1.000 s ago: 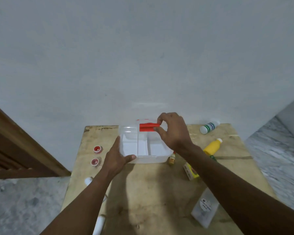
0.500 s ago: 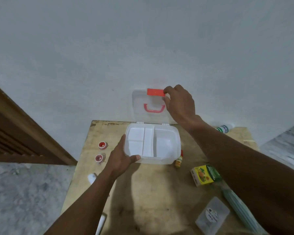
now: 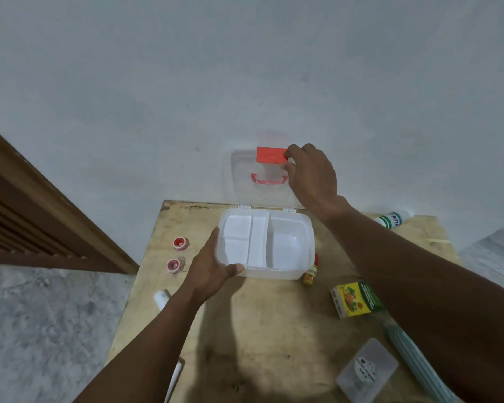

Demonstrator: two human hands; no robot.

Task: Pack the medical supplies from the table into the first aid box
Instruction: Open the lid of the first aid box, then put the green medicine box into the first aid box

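First aid box [image 3: 277,245]: stands open at the table's [image 3: 262,321] far edge, centred, its white divided tray empty.
Lid [image 3: 239,181]: clear plastic, swung up to about upright against the wall [image 3: 245,68], red carry handle [image 3: 269,179] showing through it.
Right hand [image 3: 313,174]: thumb and fingers pinching the red latch [image 3: 271,155] at the lid's top edge.
Left hand [image 3: 208,267]: clasped round the tray's near-left corner, thumb along the front wall, steadying it.
Supplies: two small red-capped pots [image 3: 180,244] near the left edge; a tiny bottle [image 3: 311,276] touching the box's near-right corner; a yellow-green carton [image 3: 354,299] toward the right edge; a white bottle with green label [image 3: 392,219] at the far right corner; a clear flat packet [image 3: 367,370] near the front.
Handling: the box looks light, thin and smooth, likely to slide or tip backward under the raised lid, so holding the tray wall makes sense. The pots and bottles seem rigid and light; pinch them by their sides. The carton probably crushes if squeezed, so grip it across its broad faces.
Stage: box opened, nothing packed yet.
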